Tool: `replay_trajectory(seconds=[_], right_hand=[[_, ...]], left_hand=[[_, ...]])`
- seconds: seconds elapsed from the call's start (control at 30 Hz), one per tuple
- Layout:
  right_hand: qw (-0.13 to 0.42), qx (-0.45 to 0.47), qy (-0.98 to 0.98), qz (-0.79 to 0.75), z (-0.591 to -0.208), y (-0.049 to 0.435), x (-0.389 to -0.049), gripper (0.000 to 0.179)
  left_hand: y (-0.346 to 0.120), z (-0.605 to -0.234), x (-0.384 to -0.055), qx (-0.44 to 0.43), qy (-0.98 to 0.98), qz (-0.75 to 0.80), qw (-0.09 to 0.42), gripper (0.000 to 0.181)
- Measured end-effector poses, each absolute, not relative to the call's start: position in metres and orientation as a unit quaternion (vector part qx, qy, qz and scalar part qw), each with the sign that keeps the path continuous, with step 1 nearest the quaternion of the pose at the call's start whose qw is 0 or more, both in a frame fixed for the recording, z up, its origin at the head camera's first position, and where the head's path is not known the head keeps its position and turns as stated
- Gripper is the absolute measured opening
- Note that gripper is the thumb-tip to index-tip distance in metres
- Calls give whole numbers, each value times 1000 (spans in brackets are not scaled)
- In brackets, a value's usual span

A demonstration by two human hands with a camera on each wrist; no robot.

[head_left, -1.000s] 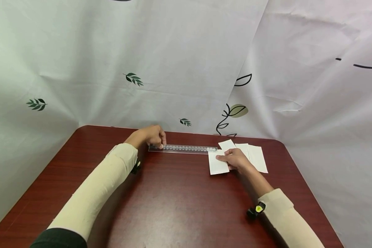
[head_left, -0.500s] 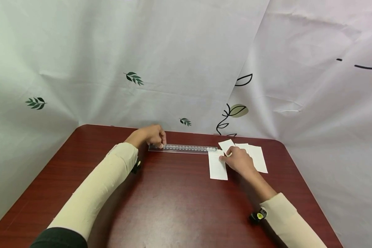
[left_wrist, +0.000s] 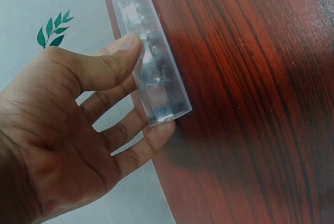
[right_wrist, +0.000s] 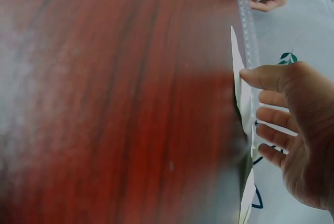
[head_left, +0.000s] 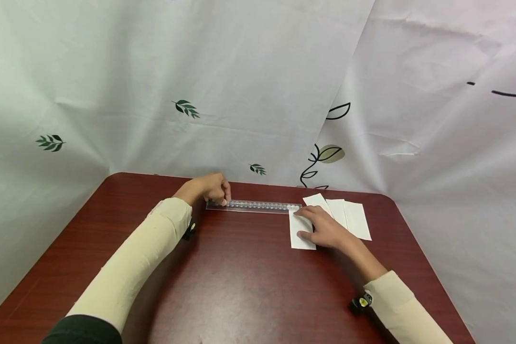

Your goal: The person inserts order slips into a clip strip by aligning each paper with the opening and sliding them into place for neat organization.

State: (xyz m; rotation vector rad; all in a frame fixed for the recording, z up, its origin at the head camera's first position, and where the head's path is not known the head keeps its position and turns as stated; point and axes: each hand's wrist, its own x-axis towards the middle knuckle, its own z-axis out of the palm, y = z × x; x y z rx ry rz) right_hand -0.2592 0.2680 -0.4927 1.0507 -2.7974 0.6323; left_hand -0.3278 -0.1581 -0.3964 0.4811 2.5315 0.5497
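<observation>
A long clear plastic strip (head_left: 258,206) with a row of rounded bumps lies along the far part of the table. My left hand (head_left: 215,188) grips its left end, thumb on top and fingers along the far side and end, as the left wrist view shows on the strip (left_wrist: 156,72). At the strip's right end, a white paper slip (head_left: 302,234) lies flat with its top edge at the plastic. Over this slip is my right hand (head_left: 327,228), fingers spread and loosely bent, thumb and fingertips at the paper. In the right wrist view, the thumb touches a paper edge (right_wrist: 239,85).
More white paper slips (head_left: 356,220) overlap to the right, partly behind the right hand. They lie on a dark red wooden table (head_left: 241,277). A white cloth backdrop (head_left: 241,95) with leaf prints hangs right behind the table's far edge.
The right hand has let go of the top of the paper and spread its fingers over it. Earlier the slip's lower part was folded up; now it lies extended. The left hand stays put.
</observation>
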Motion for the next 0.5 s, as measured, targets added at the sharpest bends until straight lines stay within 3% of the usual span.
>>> replay_trajectory(seconds=[0.5], right_hand=[[25, 355, -922, 156, -490, 267, -253, 62]], left_hand=[[-158, -396, -327, 173, 928, 207, 256, 7]])
